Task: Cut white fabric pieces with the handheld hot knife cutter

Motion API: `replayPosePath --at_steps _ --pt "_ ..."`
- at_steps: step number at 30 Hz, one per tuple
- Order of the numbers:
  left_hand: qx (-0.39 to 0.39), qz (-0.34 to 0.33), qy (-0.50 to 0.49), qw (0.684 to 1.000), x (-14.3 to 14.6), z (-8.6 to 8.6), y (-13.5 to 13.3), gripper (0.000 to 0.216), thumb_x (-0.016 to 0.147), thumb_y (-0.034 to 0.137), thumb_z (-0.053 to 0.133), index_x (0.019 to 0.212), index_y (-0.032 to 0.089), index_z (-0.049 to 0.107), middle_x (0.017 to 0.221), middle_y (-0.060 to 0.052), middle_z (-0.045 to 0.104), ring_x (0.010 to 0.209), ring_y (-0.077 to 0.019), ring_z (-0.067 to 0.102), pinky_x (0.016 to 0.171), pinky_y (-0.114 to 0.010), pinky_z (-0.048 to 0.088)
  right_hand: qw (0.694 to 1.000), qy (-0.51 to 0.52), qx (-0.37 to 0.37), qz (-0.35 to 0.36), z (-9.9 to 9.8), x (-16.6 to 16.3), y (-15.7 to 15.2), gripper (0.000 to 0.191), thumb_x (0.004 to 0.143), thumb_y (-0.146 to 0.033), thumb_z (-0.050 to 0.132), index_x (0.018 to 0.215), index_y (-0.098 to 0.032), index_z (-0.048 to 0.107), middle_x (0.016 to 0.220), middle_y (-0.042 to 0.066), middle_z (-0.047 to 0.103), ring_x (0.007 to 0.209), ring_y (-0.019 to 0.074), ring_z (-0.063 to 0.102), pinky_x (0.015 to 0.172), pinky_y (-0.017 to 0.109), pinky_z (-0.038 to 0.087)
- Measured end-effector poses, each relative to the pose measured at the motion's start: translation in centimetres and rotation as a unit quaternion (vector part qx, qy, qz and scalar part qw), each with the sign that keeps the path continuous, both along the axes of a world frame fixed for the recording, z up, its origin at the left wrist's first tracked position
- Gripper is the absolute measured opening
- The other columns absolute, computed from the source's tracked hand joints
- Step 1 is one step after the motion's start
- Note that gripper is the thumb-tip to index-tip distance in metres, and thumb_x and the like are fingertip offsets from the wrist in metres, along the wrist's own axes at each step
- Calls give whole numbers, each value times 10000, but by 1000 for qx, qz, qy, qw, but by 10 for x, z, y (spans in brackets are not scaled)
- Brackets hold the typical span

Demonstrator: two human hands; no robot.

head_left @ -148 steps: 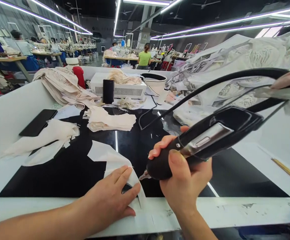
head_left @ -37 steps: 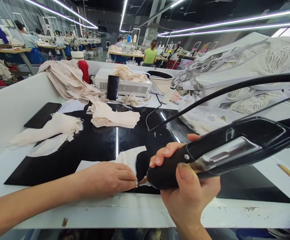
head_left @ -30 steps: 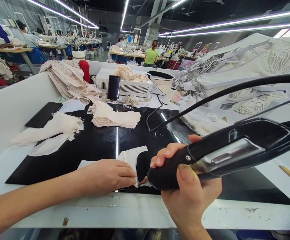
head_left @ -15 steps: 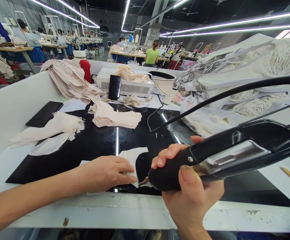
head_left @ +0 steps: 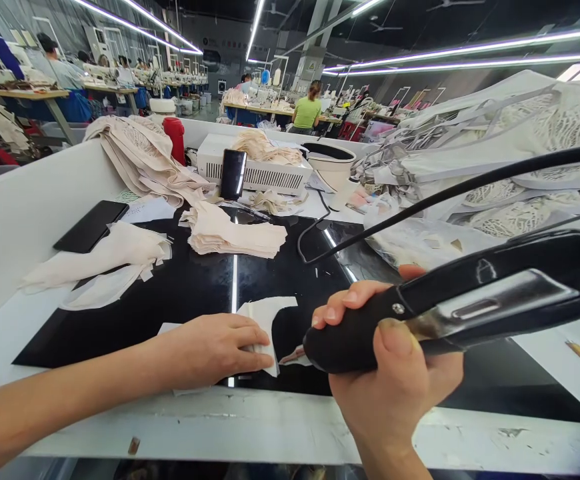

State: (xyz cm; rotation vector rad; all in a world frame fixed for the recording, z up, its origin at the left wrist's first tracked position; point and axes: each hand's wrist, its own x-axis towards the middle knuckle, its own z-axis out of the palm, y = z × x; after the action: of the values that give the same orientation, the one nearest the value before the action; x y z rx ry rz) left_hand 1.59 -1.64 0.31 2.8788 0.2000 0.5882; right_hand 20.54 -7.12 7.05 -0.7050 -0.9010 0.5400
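My left hand (head_left: 220, 351) lies on a small white fabric piece (head_left: 275, 310), its fingers stretched out and pressing it against the black board (head_left: 190, 290). The thumb is hidden. In my right hand (head_left: 395, 373) is a black corded electric hand tool (head_left: 350, 333) with a metal lever along its side, my fingers wrapped round its grip. Its narrow metal tip (head_left: 293, 357) points left, just right of the fabric's lower corner, with a small gap between them. A bit of pale material shows under the tip. Another white piece (head_left: 167, 327) is partly covered by my left hand.
Behind the hands lies a stack of cream fabric pieces (head_left: 235, 233). Loose cut pieces (head_left: 120, 257) and a dark flat case (head_left: 91, 227) are at left. A phone (head_left: 233, 175) leans on a white vented box (head_left: 270, 175). The tool's black cord (head_left: 400, 217) arches across the right, before piled garments (head_left: 500, 157).
My right hand has drawn the tool a little to the right, so its tip has come away from the fabric's corner. The left hand stays on the fabric.
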Motion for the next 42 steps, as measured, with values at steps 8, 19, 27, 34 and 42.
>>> replayPosePath --at_steps 8,19,27,34,42 --pt "-3 16 0 1000 -1 1 -1 287 1096 100 504 1253 185 729 1280 -125 720 1224 -250 683 1095 -356 568 1000 4 -2 -11 -1 -1 12 424 801 -340 888 1154 -272 664 773 -51 700 537 147 642 467 274 532" --pt "-13 33 14 999 -2 -2 -1 348 1026 61 598 1293 235 739 1345 -143 675 1290 -272 660 1137 -397 553 1000 -14 -6 -11 -3 -5 11 405 829 -336 874 1162 -277 652 774 -58 704 532 144 642 476 285 553" --pt "-19 37 3 999 -3 -3 0 347 1036 66 569 1286 226 749 1373 -159 662 1304 -291 656 1114 -398 571 1000 4 16 -17 -4 -2 23 418 826 -341 884 1168 -269 656 776 -64 693 540 136 649 491 283 574" --pt "-46 71 34 996 -1 -3 -15 499 913 -23 603 1336 222 704 1455 -167 613 1326 -317 637 1107 -441 576 1000 -29 2 -6 -6 -3 23 406 842 -337 861 1181 -280 644 791 -60 698 545 133 640 513 290 570" --pt "39 122 31 991 4 16 -54 311 1062 207 606 1353 106 655 1321 -185 720 1256 -281 673 1095 -381 569 1000 -27 -5 9 -2 -3 10 407 826 -351 886 1153 -278 654 786 -54 700 542 140 650 503 299 576"
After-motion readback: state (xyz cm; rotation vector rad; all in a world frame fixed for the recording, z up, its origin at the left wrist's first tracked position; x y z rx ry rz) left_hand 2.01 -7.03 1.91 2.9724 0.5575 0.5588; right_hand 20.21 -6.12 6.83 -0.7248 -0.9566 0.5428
